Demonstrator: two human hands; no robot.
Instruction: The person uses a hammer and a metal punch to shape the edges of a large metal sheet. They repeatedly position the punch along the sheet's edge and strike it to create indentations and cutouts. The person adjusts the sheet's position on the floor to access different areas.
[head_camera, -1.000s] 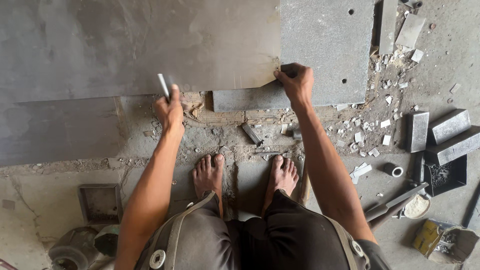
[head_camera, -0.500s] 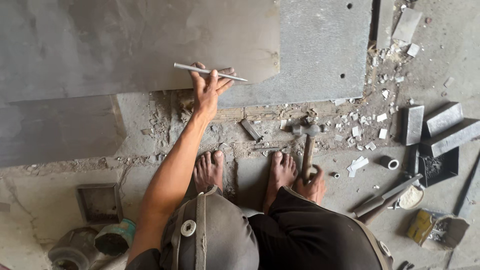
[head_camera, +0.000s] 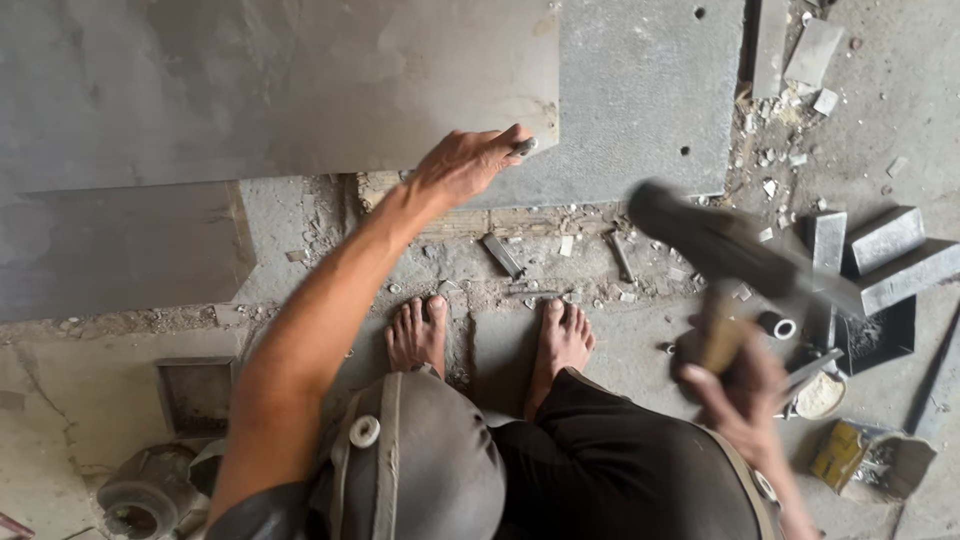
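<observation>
Left hand (head_camera: 462, 163) closed around a thin grey metal chisel (head_camera: 523, 147), tip set at the lower edge of the large smooth grey stone slab (head_camera: 300, 80), beside the rougher grey slab (head_camera: 640, 100). Right hand (head_camera: 735, 385) wrapped tight on the wooden handle of a heavy dark-headed hammer (head_camera: 720, 245), raised and blurred. Likely trouble: a glancing blow onto left knuckles, a chipped slab edge, or fragments onto bare feet (head_camera: 490, 335) just below.

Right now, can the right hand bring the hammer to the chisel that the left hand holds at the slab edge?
Probably yes. The right hand holds the hammer raised, and only open rubble floor lies between it and the chisel in the left hand.
</observation>
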